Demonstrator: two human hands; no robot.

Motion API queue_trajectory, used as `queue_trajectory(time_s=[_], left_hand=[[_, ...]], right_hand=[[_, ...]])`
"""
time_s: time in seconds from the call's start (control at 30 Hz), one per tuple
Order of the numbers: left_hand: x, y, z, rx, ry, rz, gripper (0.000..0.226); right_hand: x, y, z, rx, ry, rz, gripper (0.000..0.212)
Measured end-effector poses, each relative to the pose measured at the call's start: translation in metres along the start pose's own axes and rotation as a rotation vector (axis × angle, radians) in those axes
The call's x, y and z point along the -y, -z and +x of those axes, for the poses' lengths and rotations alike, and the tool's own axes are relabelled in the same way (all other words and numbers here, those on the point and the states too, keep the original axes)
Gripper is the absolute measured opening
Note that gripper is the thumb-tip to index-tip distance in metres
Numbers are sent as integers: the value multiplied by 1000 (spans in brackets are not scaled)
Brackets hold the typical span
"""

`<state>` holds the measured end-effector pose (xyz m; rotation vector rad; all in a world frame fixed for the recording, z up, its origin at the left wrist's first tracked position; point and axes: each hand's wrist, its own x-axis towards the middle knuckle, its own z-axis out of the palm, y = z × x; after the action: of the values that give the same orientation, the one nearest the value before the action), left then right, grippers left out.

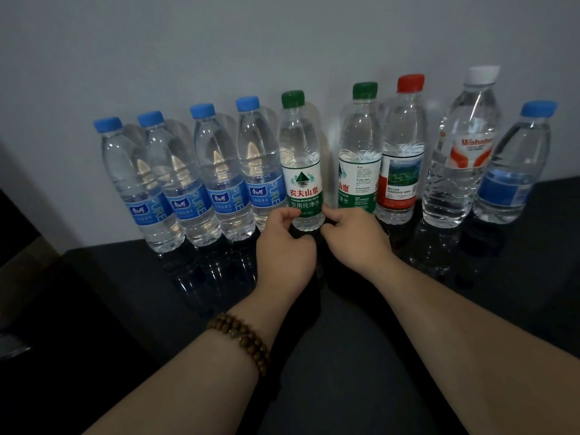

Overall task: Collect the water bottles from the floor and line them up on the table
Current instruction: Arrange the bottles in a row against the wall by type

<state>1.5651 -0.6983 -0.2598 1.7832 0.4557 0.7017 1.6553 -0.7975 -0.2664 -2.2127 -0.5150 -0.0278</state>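
Frame centre: my left hand (284, 246), right hand (356, 243) fingers pinch green-cap bottle (302, 171) base, squaring it in worktop (439, 309) row. Next, I judge: release gently, bottle upright.

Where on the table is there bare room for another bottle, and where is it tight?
Bare: the dark table strip between the row and the person, either side of the forearms; a narrow gap between the green-capped bottle, pinched by left hand and right hand, and its green-capped neighbour. Crowded: the four blue-capped bottles stand packed together.
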Motion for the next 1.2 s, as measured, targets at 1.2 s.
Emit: queue_trajectory(time_s=[1.2], left_hand=[[0, -1, 1, 63, -5, 63, 28]], right_hand=[[1, 22, -10, -654, -370, 600, 24]])
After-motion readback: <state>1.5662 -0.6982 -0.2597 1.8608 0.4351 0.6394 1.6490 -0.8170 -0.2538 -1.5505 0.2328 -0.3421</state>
